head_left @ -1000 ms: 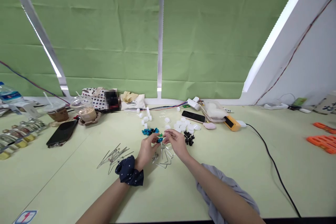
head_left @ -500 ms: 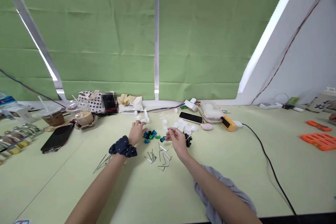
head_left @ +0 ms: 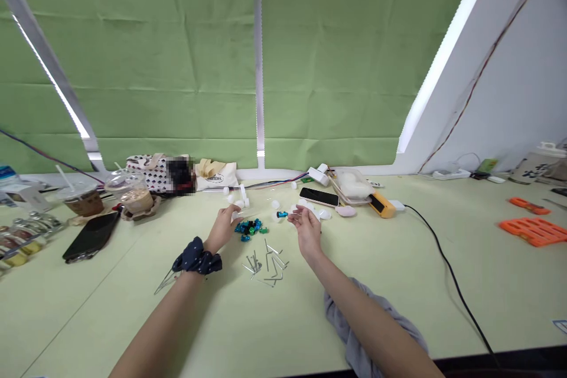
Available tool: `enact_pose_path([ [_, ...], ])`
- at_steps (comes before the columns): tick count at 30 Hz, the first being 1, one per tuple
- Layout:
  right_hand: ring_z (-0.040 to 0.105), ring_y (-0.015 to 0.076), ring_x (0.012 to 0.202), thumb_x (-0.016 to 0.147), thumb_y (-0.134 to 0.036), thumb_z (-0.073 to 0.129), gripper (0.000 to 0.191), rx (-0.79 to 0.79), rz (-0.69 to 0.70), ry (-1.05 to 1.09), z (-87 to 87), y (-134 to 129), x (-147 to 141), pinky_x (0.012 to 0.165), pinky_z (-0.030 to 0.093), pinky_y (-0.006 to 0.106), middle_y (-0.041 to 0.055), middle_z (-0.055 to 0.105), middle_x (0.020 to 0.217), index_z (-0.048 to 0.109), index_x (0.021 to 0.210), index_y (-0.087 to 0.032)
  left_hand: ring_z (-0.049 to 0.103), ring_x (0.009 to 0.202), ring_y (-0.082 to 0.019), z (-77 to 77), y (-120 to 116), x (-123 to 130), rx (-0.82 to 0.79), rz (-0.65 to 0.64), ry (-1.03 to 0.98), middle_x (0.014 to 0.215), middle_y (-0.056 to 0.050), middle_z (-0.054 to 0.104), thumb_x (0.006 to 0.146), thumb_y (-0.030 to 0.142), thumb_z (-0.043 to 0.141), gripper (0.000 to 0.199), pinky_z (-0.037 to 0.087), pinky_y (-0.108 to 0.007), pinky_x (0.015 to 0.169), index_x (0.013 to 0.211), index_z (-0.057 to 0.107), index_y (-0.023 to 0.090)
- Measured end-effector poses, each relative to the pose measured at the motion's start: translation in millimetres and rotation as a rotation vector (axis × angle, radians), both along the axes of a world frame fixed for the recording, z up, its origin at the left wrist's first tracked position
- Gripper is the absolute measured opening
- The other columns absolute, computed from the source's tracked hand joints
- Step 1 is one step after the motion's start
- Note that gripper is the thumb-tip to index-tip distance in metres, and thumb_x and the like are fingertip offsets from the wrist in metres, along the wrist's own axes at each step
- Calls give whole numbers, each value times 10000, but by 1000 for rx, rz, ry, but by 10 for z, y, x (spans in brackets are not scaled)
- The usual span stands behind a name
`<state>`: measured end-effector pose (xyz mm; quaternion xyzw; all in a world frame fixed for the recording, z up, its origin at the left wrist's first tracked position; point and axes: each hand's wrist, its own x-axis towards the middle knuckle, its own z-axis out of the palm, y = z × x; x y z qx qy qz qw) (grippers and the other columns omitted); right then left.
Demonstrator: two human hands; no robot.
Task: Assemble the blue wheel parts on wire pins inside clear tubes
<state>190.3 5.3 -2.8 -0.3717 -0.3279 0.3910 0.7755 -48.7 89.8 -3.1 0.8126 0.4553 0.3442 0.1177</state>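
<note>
My left hand [head_left: 222, 229], with a dark scrunchie [head_left: 197, 257] on its wrist, has its fingers closed on a small clear plastic piece [head_left: 241, 213]. A pile of blue, green and dark small parts [head_left: 249, 228] lies just right of it. My right hand [head_left: 309, 232] pinches a thin rod. At the rod's left end is a small blue part [head_left: 282, 214], raised over the table. White round caps [head_left: 324, 214] lie behind the right hand and partly behind its fingers. Between the forearms are several screws [head_left: 252, 264] and bent hex keys [head_left: 275, 266].
A phone [head_left: 319, 196], a clear container [head_left: 354, 184] and a yellow-black device [head_left: 381, 205] are at the back. Drink cups [head_left: 84, 199] and a black tablet-like device [head_left: 91, 236] stand left. A black cable [head_left: 447, 260] and orange plastic parts [head_left: 534, 231] are at right.
My right hand has lifted slightly and moved right, bringing the blue part on its rod into plain sight. My left hand has shifted left and now holds a clear piece.
</note>
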Motion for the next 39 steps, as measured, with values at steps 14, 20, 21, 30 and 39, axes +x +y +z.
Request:
enact_pose_path([
  [14, 549, 126, 678, 771, -485, 569, 301, 44, 291, 45, 65, -56, -63, 677, 453, 311, 45, 571, 884, 595, 879, -205, 561, 725, -170, 106, -723, 104, -161, -147, -334, 887, -31, 618, 812, 370, 501, 203, 419, -279, 673, 945, 515, 217],
  [20, 485, 111, 617, 756, -484, 588, 301, 28, 300, 28, 39, -44, -87, 597, 431, 286, 57, 560, 886, 603, 797, -186, 576, 819, -197, 51, -774, 142, -166, -146, -394, 960, -60, 625, 805, 384, 516, 236, 442, -305, 735, 963, 515, 208],
  [21, 477, 107, 611, 745, -478, 605, 299, 26, 297, 44, 42, -43, -86, 587, 426, 279, 54, 558, 877, 605, 780, -182, 578, 825, -199, 39, -777, 144, -165, -138, -381, 970, -63, 624, 809, 387, 509, 241, 445, -312, 740, 968, 510, 207],
  [30, 428, 86, 573, 700, -408, 674, 245, -24, 292, 113, 42, -25, -73, 544, 392, 264, 42, 560, 840, 631, 698, -166, 611, 854, -197, -16, -803, 185, -95, -99, -271, 1026, -74, 626, 850, 385, 437, 220, 475, -339, 747, 974, 475, 207],
  [39, 427, 93, 601, 690, -399, 682, 241, -37, 318, 90, -2, -22, -73, 596, 413, 271, 49, 546, 854, 648, 712, -162, 606, 885, -209, -63, -786, 186, -107, -100, -279, 1036, -78, 611, 846, 394, 448, 226, 480, -354, 766, 970, 458, 205],
])
